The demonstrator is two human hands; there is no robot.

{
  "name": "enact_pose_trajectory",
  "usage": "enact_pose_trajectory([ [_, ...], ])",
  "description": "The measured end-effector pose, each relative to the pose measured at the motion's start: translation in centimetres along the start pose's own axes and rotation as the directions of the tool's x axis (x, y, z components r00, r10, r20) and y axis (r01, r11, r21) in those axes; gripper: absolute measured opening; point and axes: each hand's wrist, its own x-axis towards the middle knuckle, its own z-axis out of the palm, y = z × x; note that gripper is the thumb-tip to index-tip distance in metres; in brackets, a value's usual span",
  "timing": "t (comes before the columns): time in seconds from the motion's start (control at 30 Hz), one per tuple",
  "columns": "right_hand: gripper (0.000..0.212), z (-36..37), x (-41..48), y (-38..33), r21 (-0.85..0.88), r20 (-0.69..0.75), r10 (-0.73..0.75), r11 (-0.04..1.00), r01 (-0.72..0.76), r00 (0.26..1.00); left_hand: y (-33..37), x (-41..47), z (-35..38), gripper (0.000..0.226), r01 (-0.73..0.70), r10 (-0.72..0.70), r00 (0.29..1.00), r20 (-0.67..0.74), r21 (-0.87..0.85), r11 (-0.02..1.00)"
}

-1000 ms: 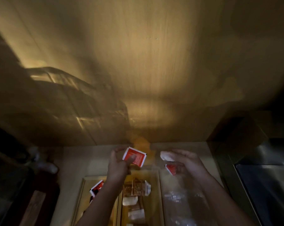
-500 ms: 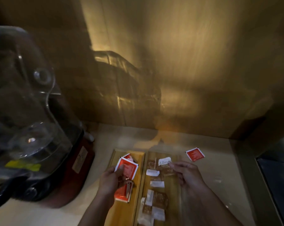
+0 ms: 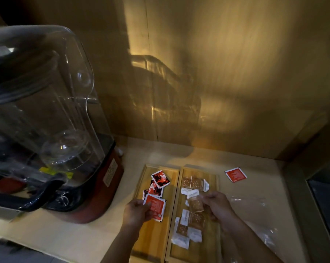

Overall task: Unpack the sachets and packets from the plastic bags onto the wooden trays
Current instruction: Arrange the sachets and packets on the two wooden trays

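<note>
Two wooden trays lie side by side on the counter. Over the left tray [image 3: 171, 172], my left hand [image 3: 136, 212] holds a red sachet [image 3: 156, 206] by its edge; several red sachets [image 3: 160, 179] lie behind it in that tray. My right hand [image 3: 215, 204] grips a brown packet [image 3: 195, 203] above the right tray [image 3: 214, 179], where several brown and white packets [image 3: 188, 227] are spread. One red sachet [image 3: 235, 174] lies loose on the counter, right of the trays. A clear plastic bag [image 3: 255, 211] lies flat by my right forearm.
A large blender [image 3: 46, 120] with a clear cover and red base stands at the left, close to the left tray. A wooden wall [image 3: 217, 73] closes the back. A dark sunken surface [image 3: 325, 202] borders the counter at the right.
The view has tilted down and left, bringing the blender in. My left hand lowered the red sachet over the left tray. My right hand picked up a brown packet. One red sachet now lies on the counter.
</note>
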Motion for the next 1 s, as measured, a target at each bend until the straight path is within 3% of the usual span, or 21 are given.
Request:
enact_pose_trajectory([
  [0.13, 0.026, -0.2, 0.0, 1.3, -0.112, -0.074, -0.009, 0.994, 0.000, 0.997, -0.6, 0.5, 0.1, 0.015, -0.054, 0.076, 0.994, -0.084, 0.243, 0.969],
  [0.23, 0.022, -0.7, 0.0, 1.7, -0.104, -0.106, 0.002, 0.995, -0.013, 0.994, -0.5, 0.3, 0.4, 0.025, -0.148, 0.242, 0.961, -0.135, 0.487, 0.861],
  [0.33, 0.026, -1.1, 0.2, 1.5, -0.117, -0.106, 0.002, 0.993, -0.014, 0.994, -0.3, -0.2, 1.0, 0.028, -0.277, 0.444, 0.892, -0.083, 0.677, 0.682],
  [0.47, 0.030, -1.9, 0.7, 1.4, -0.127, -0.133, -0.013, 0.992, -0.004, 0.991, 0.7, -0.7, 2.9, 0.028, -0.447, 0.600, 0.796, 0.083, 0.748, 0.490],
  [0.7, 0.026, -4.7, 1.5, 0.9, -0.116, -0.161, -0.027, 0.993, 0.008, 0.987, 0.9, -0.4, 9.5, 0.058, -0.675, 0.589, 0.655, 0.472, 0.717, 0.176],
  [0.83, 0.022, -6.4, 2.4, 0.7, -0.085, -0.208, -0.003, 0.996, -0.015, 0.978, -0.5, 0.3, 12.7, 0.072, -0.698, 0.498, 0.616, 0.610, 0.716, -0.014],
  [1.0, 0.016, -8.4, 4.4, 0.4, -0.124, -0.275, -0.020, 0.992, -0.015, 0.961, -2.9, 1.6, 13.8, 0.069, -0.721, 0.386, 0.625, 0.679, 0.691, -0.049],
])
